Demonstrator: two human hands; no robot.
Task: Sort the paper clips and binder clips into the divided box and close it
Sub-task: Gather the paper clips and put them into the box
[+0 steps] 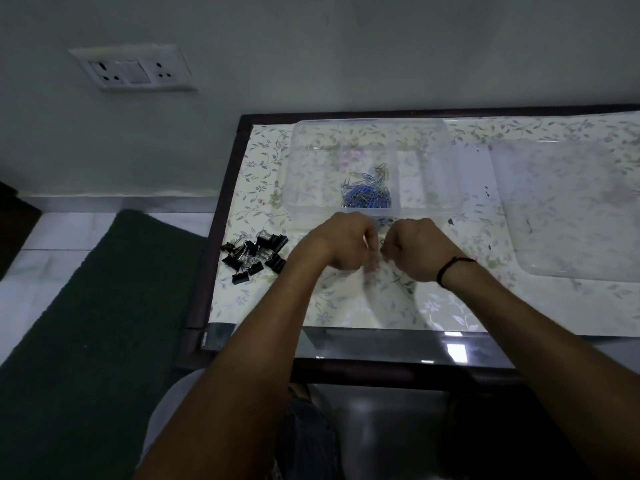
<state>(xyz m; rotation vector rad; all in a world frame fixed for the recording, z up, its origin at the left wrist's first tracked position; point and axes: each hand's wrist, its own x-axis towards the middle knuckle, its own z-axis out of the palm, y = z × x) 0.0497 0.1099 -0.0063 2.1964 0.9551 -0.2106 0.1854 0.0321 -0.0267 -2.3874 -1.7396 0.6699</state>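
Observation:
A clear divided box [304,188] stands at the back of the table, with a heap of blue and dark paper clips [369,192] in its middle compartment. A pile of black binder clips [254,252] lies on the floral cover at the left. My left hand [346,242] and my right hand [417,249] are close together just in front of the box, fingers curled and pinched. A small paper clip [382,242] shows between them; which hand holds it is not clear.
The box's clear lid [568,209] lies flat at the right of the table. The table's dark frame [221,202] runs along the left edge, with a green mat [86,323] on the floor beside it. A wall socket [133,69] is above left.

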